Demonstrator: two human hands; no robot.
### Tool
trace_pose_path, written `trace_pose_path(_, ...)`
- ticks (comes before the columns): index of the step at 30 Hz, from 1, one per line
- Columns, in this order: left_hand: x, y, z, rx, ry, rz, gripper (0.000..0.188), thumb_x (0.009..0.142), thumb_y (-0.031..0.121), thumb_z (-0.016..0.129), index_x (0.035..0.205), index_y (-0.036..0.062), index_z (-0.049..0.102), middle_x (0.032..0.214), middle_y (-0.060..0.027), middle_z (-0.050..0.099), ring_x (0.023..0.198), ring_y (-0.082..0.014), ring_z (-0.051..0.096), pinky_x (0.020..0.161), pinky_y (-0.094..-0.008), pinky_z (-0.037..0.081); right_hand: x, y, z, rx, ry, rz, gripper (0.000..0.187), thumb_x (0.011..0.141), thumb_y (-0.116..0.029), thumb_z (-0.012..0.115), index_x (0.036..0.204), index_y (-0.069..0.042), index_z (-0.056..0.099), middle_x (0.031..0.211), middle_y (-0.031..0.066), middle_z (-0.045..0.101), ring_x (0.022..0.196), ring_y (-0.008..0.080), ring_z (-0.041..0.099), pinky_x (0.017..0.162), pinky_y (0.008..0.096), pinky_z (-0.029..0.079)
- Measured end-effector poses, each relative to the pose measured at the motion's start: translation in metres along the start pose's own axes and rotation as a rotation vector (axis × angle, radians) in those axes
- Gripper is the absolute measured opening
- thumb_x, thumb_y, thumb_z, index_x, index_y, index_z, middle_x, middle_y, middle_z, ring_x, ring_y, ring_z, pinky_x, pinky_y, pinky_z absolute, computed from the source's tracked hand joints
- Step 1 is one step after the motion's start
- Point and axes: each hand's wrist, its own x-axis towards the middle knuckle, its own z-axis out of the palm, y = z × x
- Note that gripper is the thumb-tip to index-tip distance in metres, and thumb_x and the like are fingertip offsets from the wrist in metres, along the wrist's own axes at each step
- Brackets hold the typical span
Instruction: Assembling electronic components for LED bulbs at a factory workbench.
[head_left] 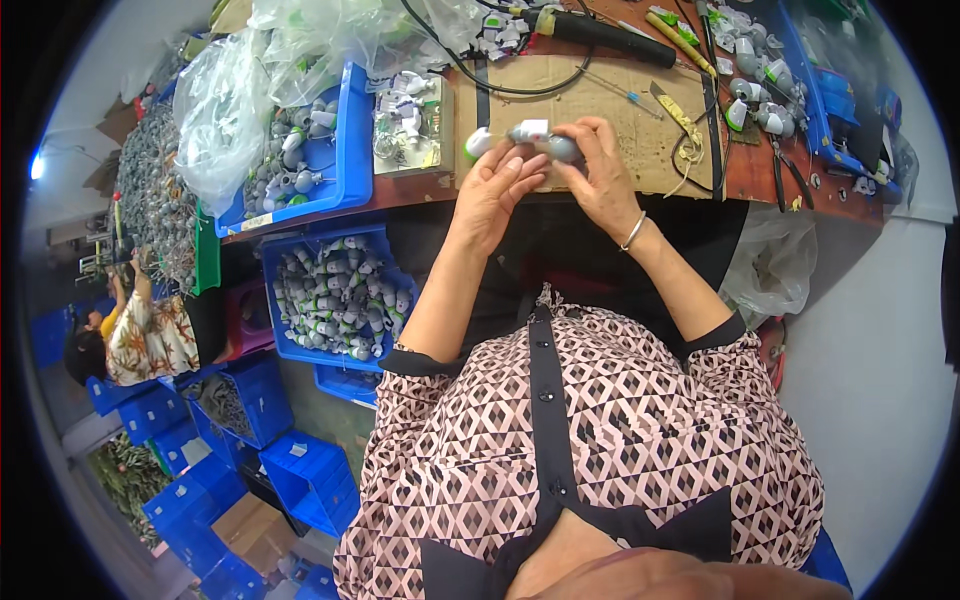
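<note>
My left hand (493,190) is raised at the table's front edge, fingers bent inward. A small white plastic piece with a green rim (479,143) sits against its thumb side and appears held there. My right hand (602,172), a bangle on its wrist, pinches a rounded grey plastic part (563,149) between thumb and fingers. Joined to or touching that part is a white block-shaped piece (533,128), near the left fingertips. Fingers hide how the pieces meet. Under both hands lies a cardboard sheet (540,85).
Left stands a blue tray (355,140) of grey parts, beside a box of white pieces (408,110). Below it, a blue bin (285,345) holds grey, white and green parts. Right lie pliers (790,172), a taped blade (680,118) and loose parts (770,95). A person (150,330) works far left.
</note>
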Motion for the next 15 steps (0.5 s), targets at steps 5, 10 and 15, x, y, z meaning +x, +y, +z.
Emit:
trace_pose_path(5,-0.013,0.024,-0.006,0.549,0.006,-0.175,0.04,0.088,0.013,0.059,0.122,-0.0046,0.046,0.124,-0.0188,0.051,0.095,-0.0188,0.062,0.073,-0.0291,0.053,-0.001,0.014,-0.004,-0.116,0.018,-0.063,0.044,0.072,0.006,0.06,0.112,-0.008,0.052,0.108,0.0142,0.042,0.1,0.031,0.049,0.085,0.0366,0.043)
trace_pose_path(10,0.008,0.037,0.021,1.683,0.014,0.967,0.026,0.081,0.005,0.06,0.106,0.0025,0.06,0.103,-0.0125,0.061,0.093,-0.0265,0.057,0.079,-0.0355,0.047,-0.004,0.014,-0.006,-0.185,-0.036,-0.093,0.047,0.069,0.01,0.057,0.111,-0.009,0.052,0.106,0.0146,0.041,0.098,0.0327,0.049,0.084,0.037,0.044)
trace_pose_path(15,0.039,0.019,0.013,1.638,-0.192,0.99,0.011,0.074,0.004,0.064,0.085,0.0039,0.063,0.094,-0.0076,0.061,0.085,-0.0291,0.055,0.076,-0.0379,0.045,-0.008,0.014,-0.011,-0.128,0.019,-0.07,0.046,0.071,0.007,0.06,0.114,-0.007,0.049,0.106,0.0141,0.046,0.099,0.0324,0.051,0.083,0.0374,0.044)
